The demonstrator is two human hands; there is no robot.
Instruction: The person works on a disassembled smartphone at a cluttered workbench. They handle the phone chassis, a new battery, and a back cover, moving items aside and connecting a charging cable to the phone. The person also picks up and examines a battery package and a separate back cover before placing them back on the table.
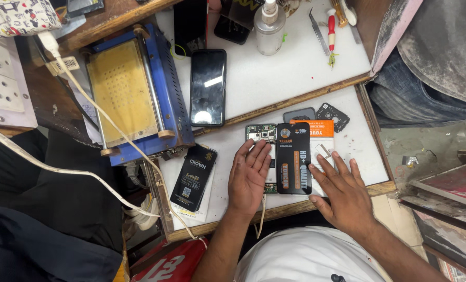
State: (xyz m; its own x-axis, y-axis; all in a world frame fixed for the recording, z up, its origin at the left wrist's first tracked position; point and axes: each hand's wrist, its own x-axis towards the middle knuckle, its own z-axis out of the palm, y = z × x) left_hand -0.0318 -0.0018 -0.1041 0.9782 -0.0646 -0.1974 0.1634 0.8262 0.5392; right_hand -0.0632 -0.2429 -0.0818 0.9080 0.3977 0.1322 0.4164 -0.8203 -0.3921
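My left hand (248, 175) lies flat, fingers together, on an opened phone body (260, 133) whose circuit board shows at the top. My right hand (342, 190) rests flat with fingers spread on a white and orange package (319, 137). Between the two hands lies a black phone screen part (293, 159) with an orange label strip, touched at its edges by both hands. All of this sits on a white work board (358, 151) with a wooden rim.
A black battery (193, 177) lies left on the board. Behind are a black phone (208, 87), a blue heating plate machine (131, 91), a clear spray bottle (269, 26), tweezers (316, 23), a red screwdriver (331, 31), small black parts (333, 116). White cables (86, 172) cross left.
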